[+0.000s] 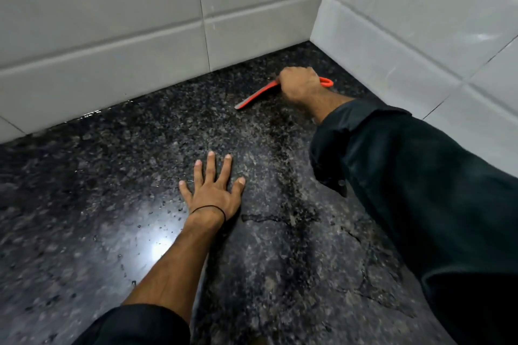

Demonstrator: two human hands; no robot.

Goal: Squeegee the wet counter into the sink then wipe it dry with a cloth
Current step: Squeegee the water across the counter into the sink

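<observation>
Early squeegee stage: right hand (298, 85) grips the orange squeegee (256, 95) near the corner, left hand (213, 190) flat on the wet counter (112, 204); cloth drying remains

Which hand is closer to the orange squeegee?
The right hand: it grips the orange squeegee near the back corner. The left hand lies flat on the counter, apart from it and nearer the person.
</observation>
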